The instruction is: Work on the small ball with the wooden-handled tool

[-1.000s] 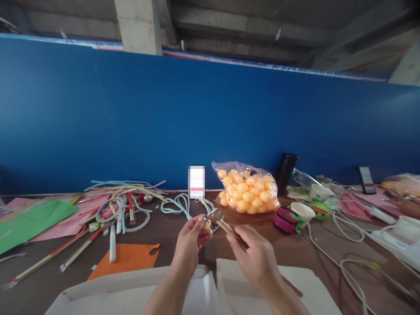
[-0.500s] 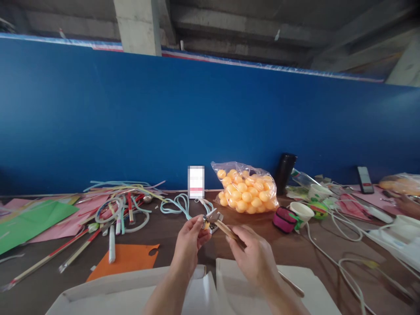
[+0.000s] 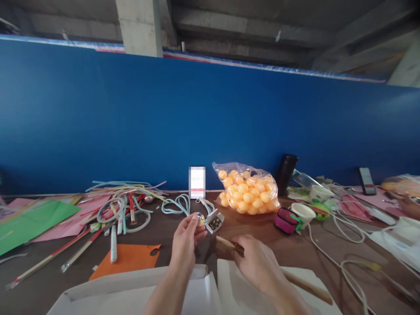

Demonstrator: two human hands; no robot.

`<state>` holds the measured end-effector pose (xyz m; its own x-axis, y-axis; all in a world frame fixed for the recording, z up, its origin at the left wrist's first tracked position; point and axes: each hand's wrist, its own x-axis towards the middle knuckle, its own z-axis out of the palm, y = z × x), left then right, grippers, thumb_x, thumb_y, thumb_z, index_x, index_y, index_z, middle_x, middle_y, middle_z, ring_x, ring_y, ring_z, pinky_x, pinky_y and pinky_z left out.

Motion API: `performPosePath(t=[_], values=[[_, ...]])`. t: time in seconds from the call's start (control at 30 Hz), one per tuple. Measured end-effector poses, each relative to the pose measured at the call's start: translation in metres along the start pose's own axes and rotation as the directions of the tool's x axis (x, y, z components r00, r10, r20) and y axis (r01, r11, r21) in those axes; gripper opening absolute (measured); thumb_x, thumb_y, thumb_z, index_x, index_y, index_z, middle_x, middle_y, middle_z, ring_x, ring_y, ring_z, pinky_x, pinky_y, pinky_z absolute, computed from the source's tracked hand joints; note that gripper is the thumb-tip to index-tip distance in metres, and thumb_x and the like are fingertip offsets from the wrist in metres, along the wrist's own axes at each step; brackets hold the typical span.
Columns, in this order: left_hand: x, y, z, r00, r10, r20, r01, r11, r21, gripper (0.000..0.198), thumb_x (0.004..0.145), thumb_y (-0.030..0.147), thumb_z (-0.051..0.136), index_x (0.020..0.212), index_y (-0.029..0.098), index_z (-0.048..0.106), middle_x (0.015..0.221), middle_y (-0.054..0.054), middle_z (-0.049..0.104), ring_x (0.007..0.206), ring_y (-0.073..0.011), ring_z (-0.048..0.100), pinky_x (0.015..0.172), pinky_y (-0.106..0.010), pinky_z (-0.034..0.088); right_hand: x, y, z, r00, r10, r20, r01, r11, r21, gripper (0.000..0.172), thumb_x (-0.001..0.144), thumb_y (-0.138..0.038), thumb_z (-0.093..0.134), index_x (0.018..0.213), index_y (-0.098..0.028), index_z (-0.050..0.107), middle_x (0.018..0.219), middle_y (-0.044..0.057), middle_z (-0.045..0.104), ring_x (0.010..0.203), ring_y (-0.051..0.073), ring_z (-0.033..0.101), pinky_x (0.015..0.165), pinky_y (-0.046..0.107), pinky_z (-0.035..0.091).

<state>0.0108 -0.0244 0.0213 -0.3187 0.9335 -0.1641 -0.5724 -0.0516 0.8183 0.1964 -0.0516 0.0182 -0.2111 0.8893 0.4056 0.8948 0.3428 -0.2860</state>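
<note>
Between the thumb and fingers of my left hand [image 3: 187, 236] is a small round shiny piece [image 3: 201, 219], silver with some yellow. My right hand [image 3: 254, 258] is wrapped round a long wooden stick [image 3: 308, 284]; one end points toward the small box and the other sticks out behind the wrist. Just beyond my hands stands a small open white box [image 3: 215, 222] of little dark metal pieces, too small to name surely. A light blue cord [image 3: 177, 206] lies coiled behind the left hand.
White boards or flaps [image 3: 138, 291] lie at the front edge. On the left are orange paper [image 3: 127, 260], green paper [image 3: 36, 223] and tangled tubes. A bag of orange balls [image 3: 246, 192], a magenta pouch [image 3: 285, 221], a paper cup [image 3: 302, 213] and white cables [image 3: 331, 262] sit rightward.
My right hand has drawn the stick back, away from the left hand, and its wooden rear end now shows behind the wrist. The small box is now uncovered. My left hand has shifted slightly left.
</note>
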Motion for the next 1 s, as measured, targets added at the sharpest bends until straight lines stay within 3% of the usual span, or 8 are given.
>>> performPosePath(t=[0.4, 1.0], values=[[0.0012, -0.0012, 0.0008, 1.0, -0.025, -0.006, 0.025, 1.0, 0.007, 0.026, 0.075, 0.029, 0.072, 0.093, 0.013, 0.063, 0.075, -0.002, 0.06, 0.06, -0.009, 0.06, 0.054, -0.021, 0.054, 0.0022, -0.0031, -0.0055, 0.962, 0.134, 0.239, -0.138, 0.99, 0.001, 0.019, 0.076, -0.022, 0.057, 0.089, -0.029, 0.069, 0.091, 0.001, 0.068, 0.084, 0.02, 0.065, 0.068, 0.026, 0.037], [-0.0008, -0.0004, -0.0001, 0.999, -0.04, -0.002, 0.04, 0.999, 0.028, 0.029, 0.072, 0.031, 0.074, 0.092, 0.014, 0.063, 0.075, -0.002, 0.063, 0.06, -0.0095, 0.06, 0.053, -0.021, 0.053, -0.0009, -0.0031, -0.0042, 0.941, 0.14, 0.309, -0.142, 0.99, -0.016, 0.017, 0.074, -0.02, 0.056, 0.087, -0.025, 0.066, 0.09, 0.003, 0.068, 0.085, 0.021, 0.064, 0.064, 0.026, 0.033]])
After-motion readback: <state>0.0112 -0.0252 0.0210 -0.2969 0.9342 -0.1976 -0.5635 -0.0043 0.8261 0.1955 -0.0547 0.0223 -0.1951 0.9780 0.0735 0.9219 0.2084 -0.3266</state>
